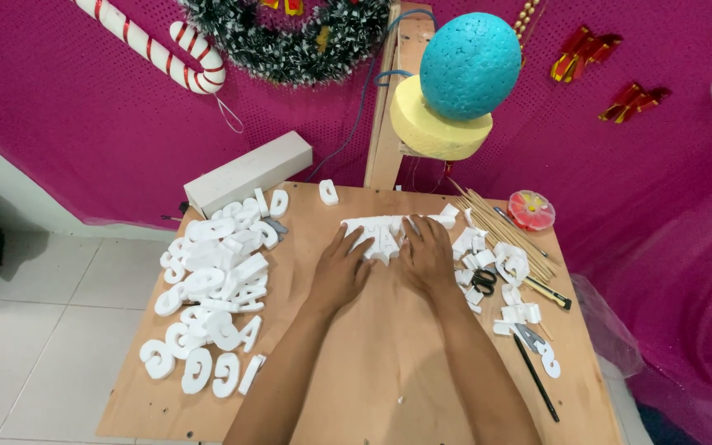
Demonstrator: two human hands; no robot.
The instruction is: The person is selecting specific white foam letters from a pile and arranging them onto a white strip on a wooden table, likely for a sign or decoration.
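On foam letters point(382, 235), flat fingers point(348, 247).

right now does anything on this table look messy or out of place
Mostly clutter, nothing broken. White foam offcuts lie scattered on the right, half covering black scissors. A black rod lies near the board's edge. Both hands, left and right, press on the foam piece.
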